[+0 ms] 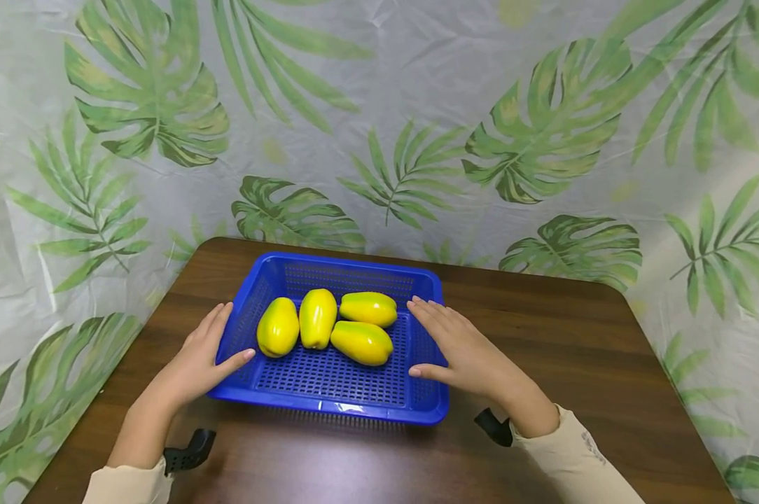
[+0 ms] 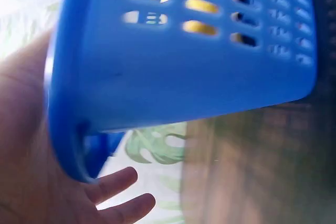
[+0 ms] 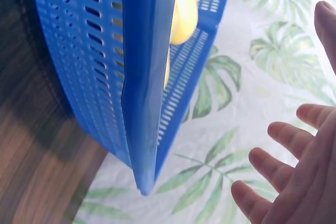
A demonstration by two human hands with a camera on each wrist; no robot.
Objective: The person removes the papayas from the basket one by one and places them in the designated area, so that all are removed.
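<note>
A blue perforated plastic basket (image 1: 329, 413) sits on the table, with several glossy yellow-green fruits (image 1: 362, 343) lying in it; they look like papayas or mangoes. At the basket's left side is my left hand (image 1: 193, 360), its fingers straight along the outside and the thumb over the rim. The left wrist view has this hand (image 2: 31, 182) right against the rim, with two fingertips showing beyond it. My right hand (image 1: 464, 346) hovers by the right rim, fingers spread and straight. In the right wrist view a gap separates that hand (image 3: 294, 171) from the basket's rim (image 3: 147, 87).
The brown wooden table (image 1: 543, 336) extends to the right of the basket and in front of it. Behind it hangs a pale cloth (image 1: 417, 84) printed with green leaves. Black wrist mounts (image 1: 190, 451) are worn below both hands.
</note>
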